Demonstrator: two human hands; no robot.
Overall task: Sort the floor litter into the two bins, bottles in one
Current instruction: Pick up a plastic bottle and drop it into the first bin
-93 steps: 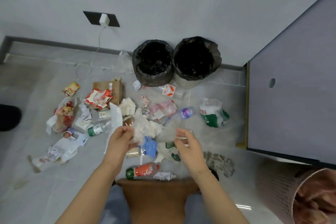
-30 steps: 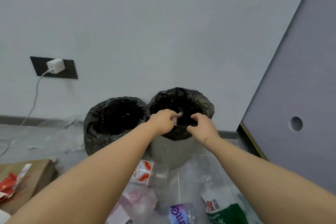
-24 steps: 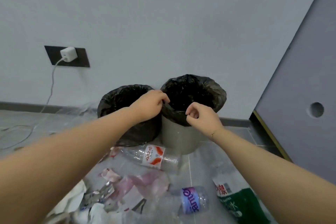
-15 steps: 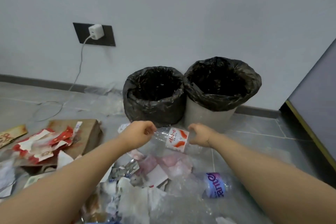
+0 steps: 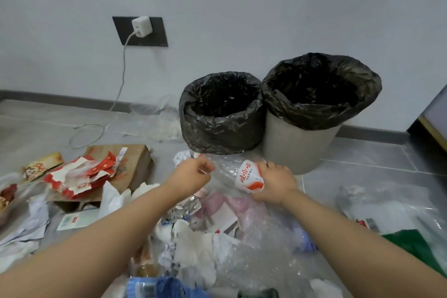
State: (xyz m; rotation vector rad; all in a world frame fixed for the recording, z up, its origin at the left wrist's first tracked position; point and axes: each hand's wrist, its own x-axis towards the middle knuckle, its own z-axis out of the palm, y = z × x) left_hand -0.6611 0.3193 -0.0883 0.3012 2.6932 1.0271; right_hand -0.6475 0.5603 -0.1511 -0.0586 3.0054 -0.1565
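Clear plastic bottle (image 5: 232,172), red-and-white label: held low over the floor litter before the bins, my left hand (image 5: 191,174) pinching its neck end, my right hand (image 5: 275,181) curled round the labelled body. Left bin (image 5: 221,128) and right bin (image 5: 302,145), black liners: interiors too dark to make out contents.

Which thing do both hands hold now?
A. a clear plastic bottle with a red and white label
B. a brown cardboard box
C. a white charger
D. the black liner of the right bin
A: the left hand grips the neck end and the right hand the labelled end of the clear bottle, in front of the bins.
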